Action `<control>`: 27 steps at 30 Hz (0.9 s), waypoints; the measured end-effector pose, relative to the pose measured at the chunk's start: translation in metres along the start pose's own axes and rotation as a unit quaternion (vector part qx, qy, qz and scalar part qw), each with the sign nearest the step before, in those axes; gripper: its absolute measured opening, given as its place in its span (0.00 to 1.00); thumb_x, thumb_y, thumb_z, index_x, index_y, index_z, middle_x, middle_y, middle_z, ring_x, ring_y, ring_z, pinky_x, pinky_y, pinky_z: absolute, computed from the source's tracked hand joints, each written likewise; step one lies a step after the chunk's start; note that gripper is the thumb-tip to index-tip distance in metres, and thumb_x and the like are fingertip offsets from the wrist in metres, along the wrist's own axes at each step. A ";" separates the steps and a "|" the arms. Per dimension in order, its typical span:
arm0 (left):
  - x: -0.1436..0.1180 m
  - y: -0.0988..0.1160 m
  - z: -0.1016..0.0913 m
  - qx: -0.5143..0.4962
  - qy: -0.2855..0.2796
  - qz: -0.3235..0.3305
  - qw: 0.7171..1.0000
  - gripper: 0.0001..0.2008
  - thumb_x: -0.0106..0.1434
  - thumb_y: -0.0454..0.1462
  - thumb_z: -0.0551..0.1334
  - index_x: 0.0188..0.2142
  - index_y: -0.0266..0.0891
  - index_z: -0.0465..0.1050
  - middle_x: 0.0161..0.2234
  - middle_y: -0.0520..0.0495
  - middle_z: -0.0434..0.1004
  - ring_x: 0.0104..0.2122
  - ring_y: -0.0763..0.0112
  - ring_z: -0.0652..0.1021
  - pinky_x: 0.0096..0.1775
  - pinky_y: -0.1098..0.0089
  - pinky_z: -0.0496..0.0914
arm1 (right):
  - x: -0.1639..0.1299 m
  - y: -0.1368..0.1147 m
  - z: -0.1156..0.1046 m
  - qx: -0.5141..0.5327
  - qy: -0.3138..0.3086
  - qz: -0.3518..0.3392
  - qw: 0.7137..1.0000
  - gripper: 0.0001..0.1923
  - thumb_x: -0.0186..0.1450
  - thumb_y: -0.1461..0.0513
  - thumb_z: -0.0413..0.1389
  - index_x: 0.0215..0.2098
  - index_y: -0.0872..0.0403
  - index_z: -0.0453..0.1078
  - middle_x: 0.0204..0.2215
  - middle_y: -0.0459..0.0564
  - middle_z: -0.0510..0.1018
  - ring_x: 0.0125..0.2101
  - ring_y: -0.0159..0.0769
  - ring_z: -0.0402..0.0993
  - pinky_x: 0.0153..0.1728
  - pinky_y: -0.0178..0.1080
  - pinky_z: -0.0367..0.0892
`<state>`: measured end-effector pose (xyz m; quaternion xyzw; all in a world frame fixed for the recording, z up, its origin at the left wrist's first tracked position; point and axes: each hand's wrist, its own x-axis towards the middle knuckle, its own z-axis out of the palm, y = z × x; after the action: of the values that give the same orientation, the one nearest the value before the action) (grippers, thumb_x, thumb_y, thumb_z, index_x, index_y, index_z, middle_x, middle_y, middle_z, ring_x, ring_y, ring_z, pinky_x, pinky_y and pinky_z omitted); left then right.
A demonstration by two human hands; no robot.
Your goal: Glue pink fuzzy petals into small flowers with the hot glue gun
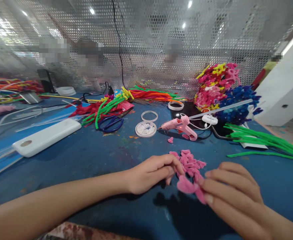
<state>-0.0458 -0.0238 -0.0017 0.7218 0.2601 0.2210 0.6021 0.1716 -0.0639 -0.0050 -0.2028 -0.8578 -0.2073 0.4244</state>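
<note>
Your right hand (232,193) has its fingers (212,186) closed narrowly on a small pink fuzzy heart-shaped piece (186,185), lifted just above the blue paint-flecked worktop (86,156). Your left hand (152,173) rests on the worktop with its fingers (171,166) curled in, pinching at the near edge of a little heap of pink fuzzy pieces (190,161); whether they actually grip one you cannot tell. The held piece sits just in front of that heap, between your two hands.

Beyond the heap lies a single pink scrap (170,140), and behind it a pink hot-glue gun (180,126) with a clear glue stick poking out the back. To its left stand a round clear tub of white beads (146,129) and blue-handled scissors (111,123). Green pipe cleaners (261,140) lie at the right, a white flat case (46,136) at the left, and a bunch of multicoloured pipe-cleaner flowers (221,86) stands at the back.
</note>
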 end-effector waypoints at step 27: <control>0.000 -0.001 0.009 -0.226 0.082 -0.072 0.968 0.18 0.58 0.50 0.60 0.34 0.37 0.63 0.25 0.52 0.67 0.23 0.75 0.73 0.20 0.77 0.69 | -0.004 0.015 0.017 0.149 -0.010 0.096 0.984 0.09 0.63 0.71 0.52 0.36 0.52 0.69 0.29 0.47 0.77 0.31 0.33 0.71 0.34 0.39 0.67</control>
<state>-0.0407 -0.0302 -0.0044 0.5260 0.3028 0.2883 0.7406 0.1705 -0.0431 -0.0145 -0.2204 -0.8599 -0.0331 0.4593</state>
